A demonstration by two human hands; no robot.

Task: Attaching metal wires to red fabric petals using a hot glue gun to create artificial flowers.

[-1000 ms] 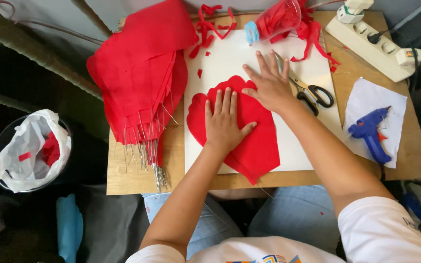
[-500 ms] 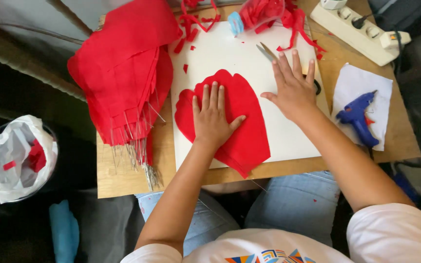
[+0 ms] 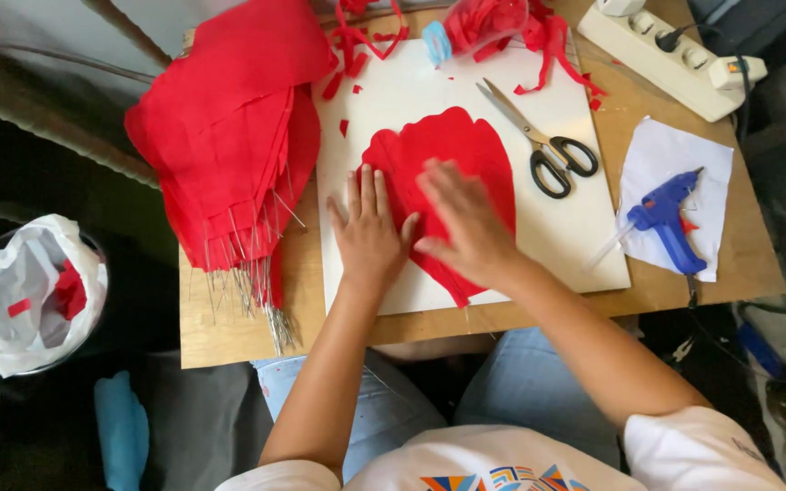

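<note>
The red petal (image 3: 452,150) (thin, limp, easily torn) is pressed flat under both open hands, left (image 3: 367,238), right (image 3: 461,225); best lifted by an edge.

My right hand (image 3: 461,227) is smeared by motion blur, so I cannot make out its fingers, and it covers the lower middle of the red petal-shaped sheet (image 3: 452,150). My left hand (image 3: 367,235) hides that sheet's left edge. The top frame edge crops the power strip (image 3: 675,55) and the clear cup of red scraps (image 3: 484,23).
</note>
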